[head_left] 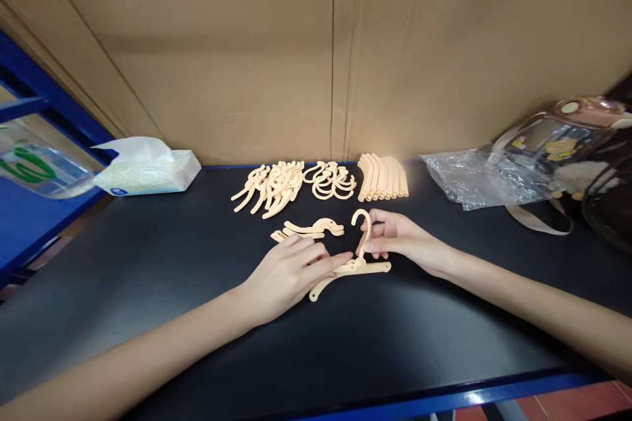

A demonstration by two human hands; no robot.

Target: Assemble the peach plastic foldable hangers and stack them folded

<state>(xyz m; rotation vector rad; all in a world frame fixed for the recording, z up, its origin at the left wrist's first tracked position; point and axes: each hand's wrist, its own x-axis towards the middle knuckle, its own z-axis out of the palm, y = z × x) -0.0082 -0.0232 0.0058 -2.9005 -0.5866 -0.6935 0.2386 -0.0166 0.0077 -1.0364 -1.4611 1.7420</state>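
My right hand pinches a cream plastic hanger hook, which stands upright with its curve at the top. Its base meets the middle of a curved hanger arm lying on the black table. My left hand is closed on the hanger arm piece beside the hook's base, index finger stretched along it; the fingers partly hide that piece. Just beyond my left hand lie a few loose hanger arms with notched ends.
Along the back of the black table are a pile of hanger arms, a heap of hooks and a neat stack of curved strips. A tissue pack stands left; a clear plastic bag and a transparent backpack lie right.
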